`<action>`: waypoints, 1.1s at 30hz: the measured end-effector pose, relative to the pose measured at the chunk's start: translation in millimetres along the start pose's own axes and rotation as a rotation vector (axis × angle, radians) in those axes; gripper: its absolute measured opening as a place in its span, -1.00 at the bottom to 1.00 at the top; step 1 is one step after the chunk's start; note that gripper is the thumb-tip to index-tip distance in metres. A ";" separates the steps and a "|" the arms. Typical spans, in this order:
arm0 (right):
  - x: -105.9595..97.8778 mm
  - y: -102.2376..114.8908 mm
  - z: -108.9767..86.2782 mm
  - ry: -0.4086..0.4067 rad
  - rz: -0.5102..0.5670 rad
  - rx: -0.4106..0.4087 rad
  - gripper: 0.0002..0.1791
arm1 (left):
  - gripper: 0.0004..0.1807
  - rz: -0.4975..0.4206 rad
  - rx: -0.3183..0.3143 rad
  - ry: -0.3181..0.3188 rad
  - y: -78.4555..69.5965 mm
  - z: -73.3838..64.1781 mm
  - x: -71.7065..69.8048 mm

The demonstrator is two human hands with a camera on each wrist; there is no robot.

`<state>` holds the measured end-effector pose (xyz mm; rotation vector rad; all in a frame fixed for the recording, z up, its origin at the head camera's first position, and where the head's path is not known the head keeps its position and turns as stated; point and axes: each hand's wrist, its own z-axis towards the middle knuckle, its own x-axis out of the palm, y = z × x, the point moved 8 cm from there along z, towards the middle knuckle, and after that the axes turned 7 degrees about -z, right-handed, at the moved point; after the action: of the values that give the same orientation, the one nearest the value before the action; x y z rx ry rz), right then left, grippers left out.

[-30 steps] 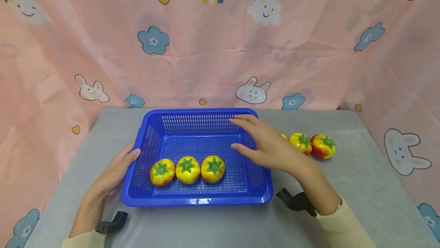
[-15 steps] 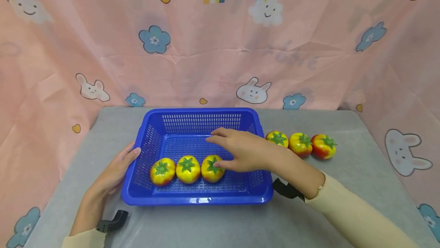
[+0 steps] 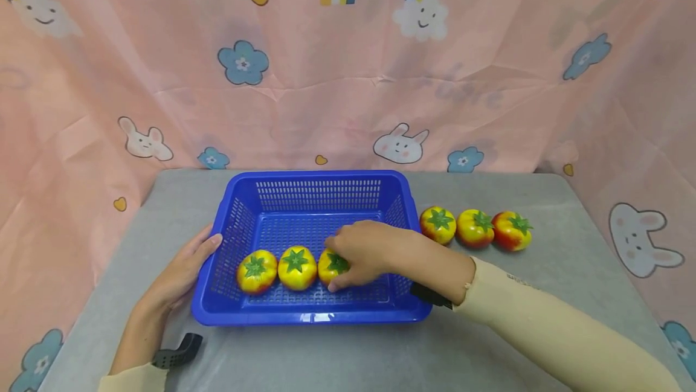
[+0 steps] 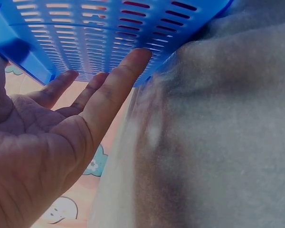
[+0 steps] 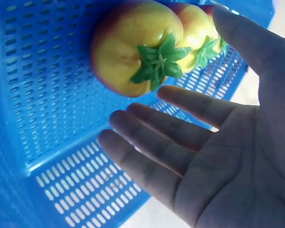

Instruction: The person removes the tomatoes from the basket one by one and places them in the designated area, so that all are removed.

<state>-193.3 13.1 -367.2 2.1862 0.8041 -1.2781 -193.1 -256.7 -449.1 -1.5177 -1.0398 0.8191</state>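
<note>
My left hand holds the left side of a blue plastic basket, thumb over the rim. In the left wrist view its fingers lie along the slotted outer wall. Three yellow-red toy tomatoes with green star-shaped leaves stand in a row at the basket's near side: a left one, a middle one and a right one. My right hand reaches over the right toy tomato and partly hides it. In the right wrist view its fingers are fairly straight and spread beside that tomato, thumb apart.
To the right of the basket, three more toy tomatoes form a row on the grey table: one near the basket, a middle one and a redder one. A pink patterned curtain hangs behind the table.
My right hand has moved left and down from the basket's right rim to the right toy tomato inside. The left hand and the basket have stayed in place.
</note>
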 end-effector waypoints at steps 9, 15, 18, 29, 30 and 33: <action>5.9 11.6 14.2 0.060 0.001 -0.010 -0.34 | -0.26 0.003 -0.006 0.004 0.3 -0.6 0.2; 9.8 12.1 21.9 0.092 0.009 0.006 -0.27 | -0.25 0.014 -0.008 0.001 0.3 -0.8 -0.2; 11.8 10.7 24.1 0.097 0.016 0.003 -0.28 | -0.26 0.006 -0.003 0.013 0.5 -0.3 0.5; 16.0 1.2 28.0 0.093 0.104 -0.039 -0.34 | -0.25 0.008 -0.002 0.001 0.3 -0.5 -0.5; 16.3 0.1 28.0 0.094 0.114 -0.043 -0.34 | -0.25 0.005 -0.002 0.000 0.6 -0.4 -0.4; 16.8 -3.8 27.3 0.093 0.147 -0.053 -0.35 | -0.25 -0.014 -0.004 0.000 1.6 0.5 0.7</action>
<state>-205.9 1.9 -394.8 2.2308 0.6901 -1.0791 -193.0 -255.9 -450.7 -1.5119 -1.0515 0.8076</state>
